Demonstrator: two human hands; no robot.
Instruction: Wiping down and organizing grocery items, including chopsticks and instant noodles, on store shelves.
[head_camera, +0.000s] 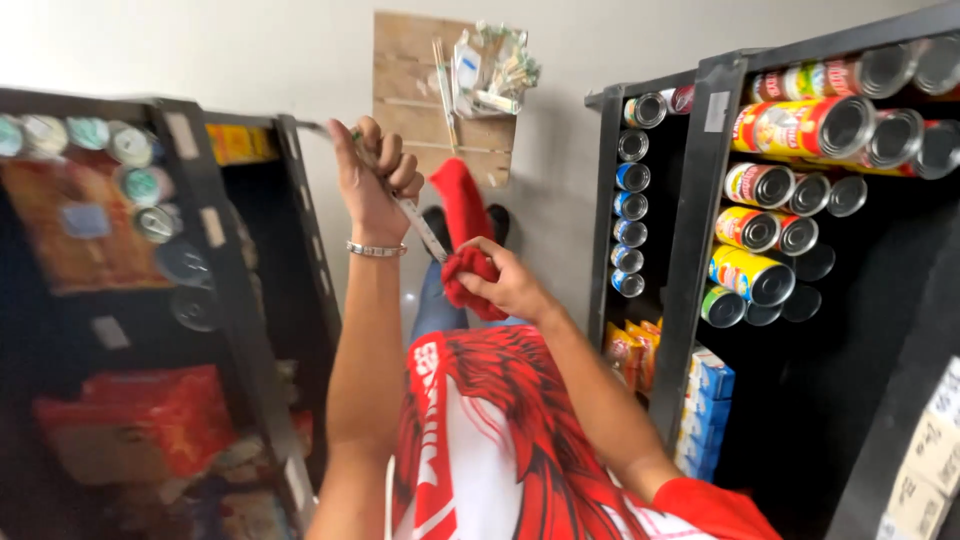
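Observation:
My left hand (375, 178), with a silver bracelet on its wrist, is shut on a long thin metal strip (425, 232). The strip slants from the black shelf on the left (225, 260) down toward my body. My right hand (508, 285) grips a red cloth (462, 215) bunched against the strip's lower end, and part of the cloth hangs loose. Below the hands I see my red and white shirt (500, 430) and my black shoes (497, 222) on the grey floor.
The left shelf holds can tops and red packages (160, 415). A black rack on the right (700, 200) holds rows of tins (800, 125), blue boxes (708, 385) and snack packs (625, 350). A wooden pallet (405, 70) with a bundle of packets (490, 65) lies ahead.

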